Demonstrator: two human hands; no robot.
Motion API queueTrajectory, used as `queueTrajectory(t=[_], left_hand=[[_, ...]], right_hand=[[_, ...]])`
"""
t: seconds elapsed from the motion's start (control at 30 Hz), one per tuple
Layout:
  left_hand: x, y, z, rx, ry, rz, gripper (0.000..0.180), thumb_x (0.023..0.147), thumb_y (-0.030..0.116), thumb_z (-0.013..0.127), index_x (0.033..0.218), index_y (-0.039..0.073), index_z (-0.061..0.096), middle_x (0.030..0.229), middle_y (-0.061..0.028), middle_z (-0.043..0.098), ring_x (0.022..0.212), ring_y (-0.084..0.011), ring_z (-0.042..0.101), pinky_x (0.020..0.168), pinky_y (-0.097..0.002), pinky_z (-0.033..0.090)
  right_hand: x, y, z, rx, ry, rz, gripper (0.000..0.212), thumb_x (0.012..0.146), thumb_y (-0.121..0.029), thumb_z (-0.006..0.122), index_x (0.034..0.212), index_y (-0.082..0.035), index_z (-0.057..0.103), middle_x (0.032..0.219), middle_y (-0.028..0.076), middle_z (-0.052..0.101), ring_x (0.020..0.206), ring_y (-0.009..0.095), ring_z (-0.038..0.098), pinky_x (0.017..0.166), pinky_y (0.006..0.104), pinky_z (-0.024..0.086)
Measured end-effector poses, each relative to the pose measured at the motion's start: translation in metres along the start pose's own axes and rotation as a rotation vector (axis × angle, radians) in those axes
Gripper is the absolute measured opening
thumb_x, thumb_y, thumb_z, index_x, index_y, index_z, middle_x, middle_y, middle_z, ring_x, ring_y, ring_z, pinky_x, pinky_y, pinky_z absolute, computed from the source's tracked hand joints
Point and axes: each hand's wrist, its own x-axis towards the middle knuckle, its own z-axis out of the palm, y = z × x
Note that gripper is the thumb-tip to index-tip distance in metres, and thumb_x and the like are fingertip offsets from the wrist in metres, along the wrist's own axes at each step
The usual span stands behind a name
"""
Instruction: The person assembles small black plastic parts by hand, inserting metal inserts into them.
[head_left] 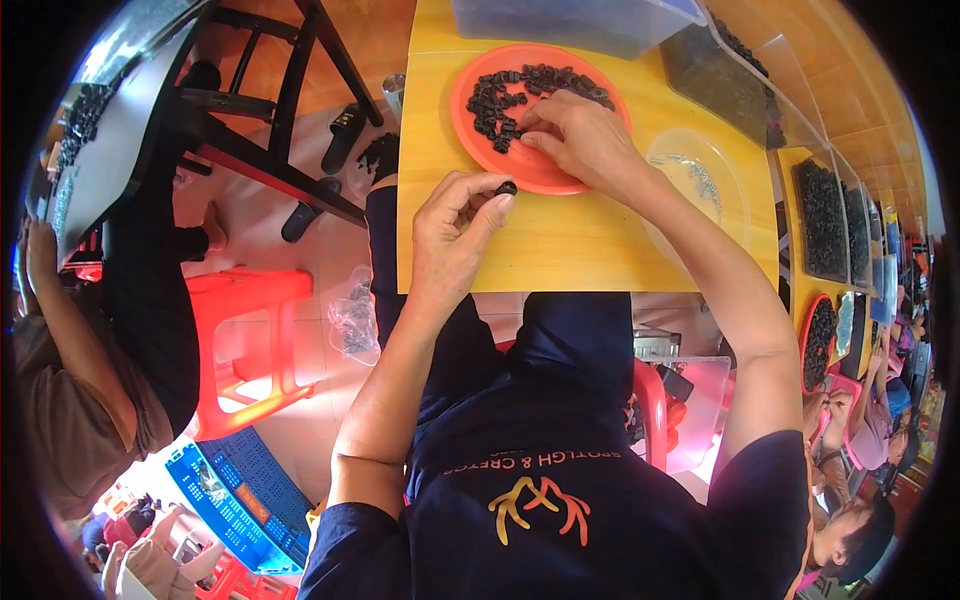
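Note:
My left hand [450,238] is raised over the near part of the yellow table [580,250]. Its thumb and fingers pinch a small black plastic part [507,187]. Just beyond it lies a round red plate [548,178] with many small black parts [488,105] heaped along its left and far sides. My right hand [590,142] reaches over the plate from the right, fingertips closed down at the parts. Whatever sits between those fingertips is too small to make out. By my right forearm, a clear shallow dish [735,190] holds small shiny metal pieces [700,178].
A translucent bluish bin [575,25] stands at the table's far edge, beside a bin of black parts [715,85]. More black parts fill trays [822,220] at the right. A red stool [250,300] and blue crate [245,490] are left. Other people sit on both sides.

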Motion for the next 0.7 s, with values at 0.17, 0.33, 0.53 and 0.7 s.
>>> queueTrajectory(t=[0.17, 0.33, 0.53, 0.7], left_hand=[[-0.002, 0.002, -0.001, -0.048, 0.001, -0.004, 0.019, 0.090, 0.001, 0.068, 0.108, -0.003, 0.068, 0.094, -0.0022, 0.059, 0.077, -0.0073, 0.055, 0.069, -0.0217, 0.046], [-0.001, 0.003, 0.001, -0.058, -0.017, 0.008, 0.019, 0.090, 0.000, 0.067, 0.109, -0.002, 0.068, 0.095, -0.0025, 0.059, 0.078, -0.0075, 0.055, 0.070, -0.0215, 0.046], [-0.004, -0.001, -0.005, 0.028, -0.019, 0.003, 0.022, 0.094, 0.006, 0.064, 0.115, -0.001, 0.066, 0.100, -0.0030, 0.065, 0.081, -0.0088, 0.060, 0.072, -0.0226, 0.047], [-0.002, 0.000, -0.001, 0.024, -0.029, -0.011, 0.018, 0.092, 0.000, 0.065, 0.110, -0.002, 0.067, 0.096, -0.0019, 0.060, 0.081, -0.0084, 0.058, 0.072, -0.0221, 0.048]], right_hand=[[0.001, -0.005, -0.006, 0.027, -0.094, 0.070, 0.019, 0.087, -0.018, 0.068, 0.099, -0.003, 0.068, 0.097, 0.012, 0.068, 0.089, 0.028, 0.068, 0.079, 0.0402, 0.053], [-0.006, 0.001, -0.018, 0.030, -0.138, 0.182, 0.020, 0.087, -0.016, 0.068, 0.101, -0.001, 0.067, 0.097, 0.013, 0.068, 0.088, 0.026, 0.068, 0.080, 0.0380, 0.053], [-0.013, 0.030, -0.056, 0.000, 0.168, -0.040, 0.019, 0.088, -0.021, 0.064, 0.098, -0.006, 0.071, 0.090, 0.011, 0.070, 0.083, 0.030, 0.067, 0.074, 0.0406, 0.052], [-0.061, 0.062, -0.111, -0.060, 0.075, 0.156, 0.020, 0.090, -0.016, 0.065, 0.103, -0.001, 0.068, 0.090, 0.009, 0.069, 0.069, 0.016, 0.057, 0.066, 0.0297, 0.048]])
